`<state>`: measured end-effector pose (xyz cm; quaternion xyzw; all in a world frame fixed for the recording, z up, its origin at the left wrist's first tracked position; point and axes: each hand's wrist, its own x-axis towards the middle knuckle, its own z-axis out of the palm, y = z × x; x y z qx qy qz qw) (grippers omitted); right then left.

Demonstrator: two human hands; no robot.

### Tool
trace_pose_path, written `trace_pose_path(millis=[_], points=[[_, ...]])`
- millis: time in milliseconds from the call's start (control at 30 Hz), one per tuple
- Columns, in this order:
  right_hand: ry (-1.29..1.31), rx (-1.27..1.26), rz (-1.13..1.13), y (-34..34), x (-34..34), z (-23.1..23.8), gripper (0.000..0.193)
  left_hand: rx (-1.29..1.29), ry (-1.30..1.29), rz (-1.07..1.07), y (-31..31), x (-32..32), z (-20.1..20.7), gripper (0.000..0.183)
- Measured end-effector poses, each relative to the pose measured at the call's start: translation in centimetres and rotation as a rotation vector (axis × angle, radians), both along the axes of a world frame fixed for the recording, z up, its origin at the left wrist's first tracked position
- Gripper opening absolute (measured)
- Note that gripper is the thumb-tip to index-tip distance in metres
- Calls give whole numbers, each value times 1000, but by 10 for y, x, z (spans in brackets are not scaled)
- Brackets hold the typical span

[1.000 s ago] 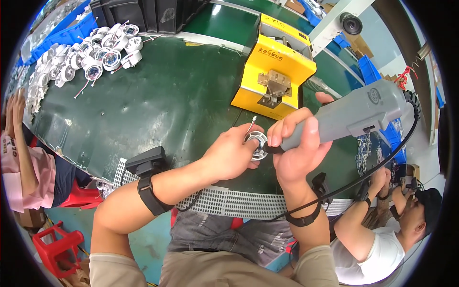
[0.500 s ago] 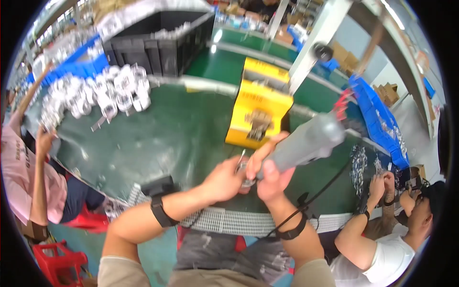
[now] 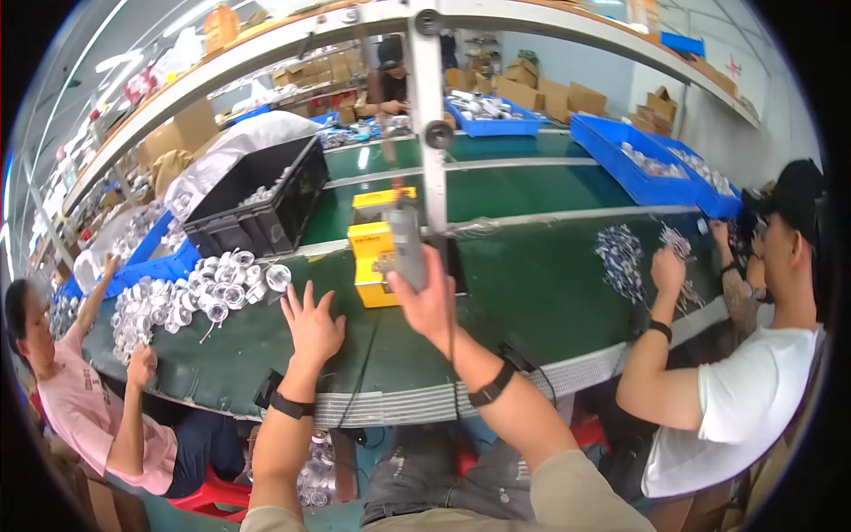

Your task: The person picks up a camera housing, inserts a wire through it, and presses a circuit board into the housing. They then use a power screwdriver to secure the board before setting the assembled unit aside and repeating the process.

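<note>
Where the long green counter curves across the view, a white metal frame post rises from its middle and a second green counter runs parallel behind it. A large black plastic crate sits at the far left of the counter, with blue plastic bins of small parts set along the far right. Two other people sit at the near edge: one in a pink shirt at the left, reaching toward the pile in front of them, and one in a white T-shirt and black cap at the right, hands raised over scattered small metal parts. A heap of round white and silver lamp housings lies on the counter left of centre, just below the crate. A yellow box-shaped machine stands near the post. The right hand (a black strap on its wrist) is closed around a grey electric screwdriver, held upright right in front of the yellow machine, its black cord trailing down toward the counter edge. The left hand is spread flat and wide, fingers apart, holding nothing, over the bare green surface between the lamp housings and the yellow machine.
</note>
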<state>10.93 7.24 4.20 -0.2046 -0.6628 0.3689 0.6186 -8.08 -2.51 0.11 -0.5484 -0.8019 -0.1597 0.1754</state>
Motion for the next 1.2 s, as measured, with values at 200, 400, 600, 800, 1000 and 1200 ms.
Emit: trace_pose_path(millis=[200,400,600,800,1000,1200], points=[[-47,28,82,-6,-27,-16,53,164,-41,-197,19,-19,-37,29],[63,66,140,-2,-13,-12,46,172,-53,-256,25,0,-24,20],[34,58,160,-6,-20,-17,44,151,-85,-313,27,-2,-24,24],[-6,-50,222,-10,-22,-19,44,133,-188,-402,24,-6,-15,30],[-82,-30,186,-1,-12,-24,47,108,-293,-512,27,2,-3,31],[-138,-62,169,-7,-17,-22,58,255,-391,-399,17,6,9,16]])
